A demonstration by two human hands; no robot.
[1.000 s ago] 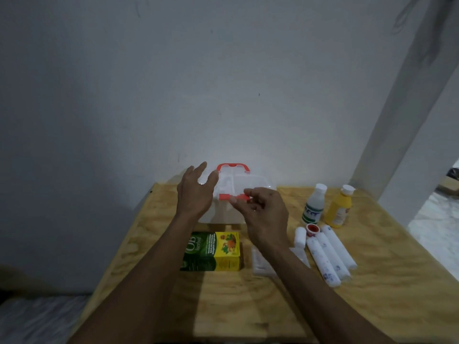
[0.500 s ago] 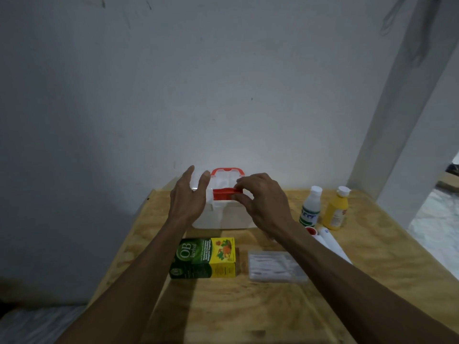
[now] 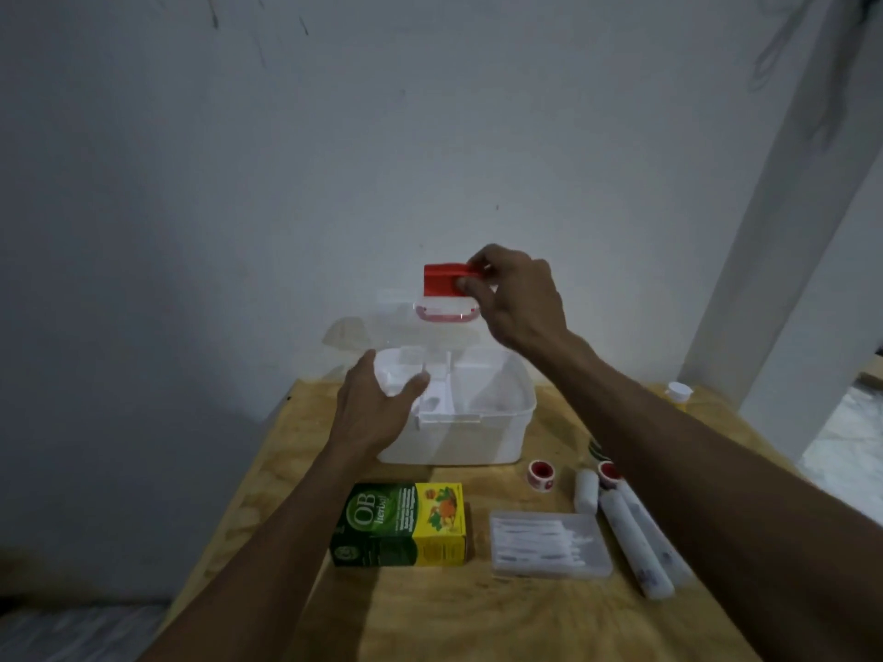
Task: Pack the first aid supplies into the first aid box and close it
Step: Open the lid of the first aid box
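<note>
The white first aid box (image 3: 478, 437) stands at the back of the wooden table with its clear lid (image 3: 420, 322) swung up. My right hand (image 3: 516, 298) pinches the lid's red latch (image 3: 442, 279) high above the box. My left hand (image 3: 377, 408) rests against the box's left front corner, fingers apart. In front lie a green and yellow OB herbal carton (image 3: 401, 525), a clear case of cotton swabs (image 3: 549, 544), white bandage rolls (image 3: 635, 542) and a red-cored tape roll (image 3: 541, 473).
A yellow bottle with a white cap (image 3: 678, 391) peeks out behind my right forearm. The wall is close behind the box. The table's left edge drops off near my left arm; a white pillar stands at the right.
My right hand has lifted the red latch and swung the lid up, opening the box. My left hand has dropped lower onto the box's left side. The camera has tilted down.
</note>
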